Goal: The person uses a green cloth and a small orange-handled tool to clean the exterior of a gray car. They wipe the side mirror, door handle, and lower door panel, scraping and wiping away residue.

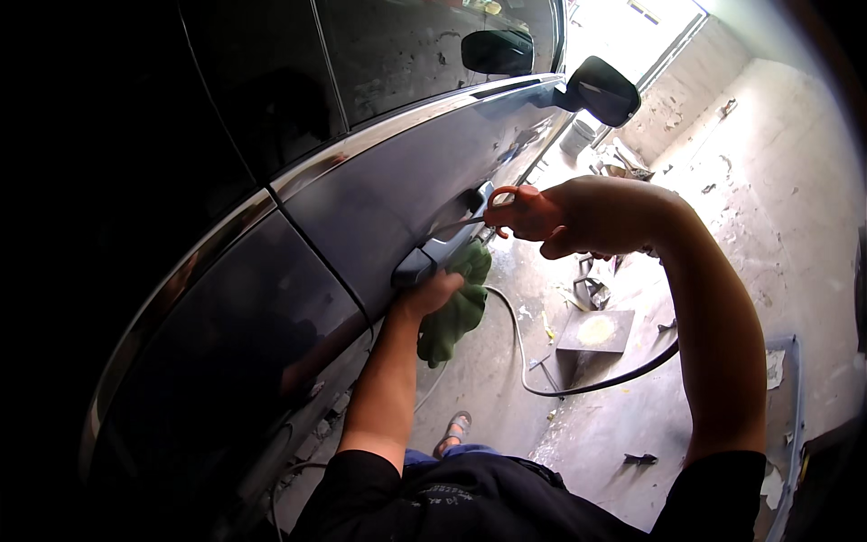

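A dark car door (379,196) stands along my left side, with its pull handle (443,251) jutting out. My right hand (596,213) grips an orange air blow gun (520,211). Its thin metal nozzle (460,225) points left at the top of the handle, at the gap behind it; whether the tip touches is unclear. Just below the handle, my left hand (430,295) holds a bunched green cloth (457,318) that hangs down. Part of the left fingers is hidden by the cloth and the handle.
A hose (520,345) loops over the concrete floor and passes behind my right arm. Beyond it stand a box-like block (596,332) and scattered debris. The side mirror (605,91) sticks out ahead, near a bucket (578,137). A blue-edged clear panel (789,406) lies at right.
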`<state>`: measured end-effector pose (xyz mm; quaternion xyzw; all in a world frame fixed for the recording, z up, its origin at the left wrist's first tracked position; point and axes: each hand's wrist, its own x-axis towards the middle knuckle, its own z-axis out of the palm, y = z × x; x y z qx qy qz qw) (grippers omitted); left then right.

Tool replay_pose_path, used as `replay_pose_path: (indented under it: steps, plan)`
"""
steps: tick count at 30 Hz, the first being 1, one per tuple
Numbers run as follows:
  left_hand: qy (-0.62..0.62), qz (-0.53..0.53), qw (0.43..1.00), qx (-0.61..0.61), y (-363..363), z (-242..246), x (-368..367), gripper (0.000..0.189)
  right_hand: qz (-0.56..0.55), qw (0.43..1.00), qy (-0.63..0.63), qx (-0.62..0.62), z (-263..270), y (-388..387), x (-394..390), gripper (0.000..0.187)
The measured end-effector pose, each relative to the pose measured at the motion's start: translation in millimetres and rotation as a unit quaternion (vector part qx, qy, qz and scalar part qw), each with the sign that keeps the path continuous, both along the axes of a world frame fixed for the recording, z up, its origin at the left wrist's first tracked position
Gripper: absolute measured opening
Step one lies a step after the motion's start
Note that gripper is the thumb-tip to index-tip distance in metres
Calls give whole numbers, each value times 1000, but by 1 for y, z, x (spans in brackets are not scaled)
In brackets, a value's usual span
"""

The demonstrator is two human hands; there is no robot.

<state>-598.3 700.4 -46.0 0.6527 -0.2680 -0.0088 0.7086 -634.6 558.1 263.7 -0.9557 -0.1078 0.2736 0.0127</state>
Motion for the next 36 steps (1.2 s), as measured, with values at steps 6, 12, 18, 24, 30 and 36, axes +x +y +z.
replay_pose_path:
  steps: [6,12,18,24,30,36]
  plan:
    - [3,36,995,96,2,-16,10,69,51,995,-84,-14,-2,30,-49,28]
    - [22,-72,986,-148,-6,-14,8,79,109,982,-154,30,-32,34,-99,24]
    - [-56,5,998,-15,3,2,6,85,54,983,-171,-25,-21,21,-94,20]
    - [-90,70,990,82,3,3,4,79,-20,984,-168,-51,-29,7,-48,25]
    - [-2,-38,999,-30,2,8,1,85,-27,971,-220,-94,-41,-12,-22,25]
    - [-102,52,993,23,3,15,-3,79,-50,967,-221,-115,-42,-17,-16,23]
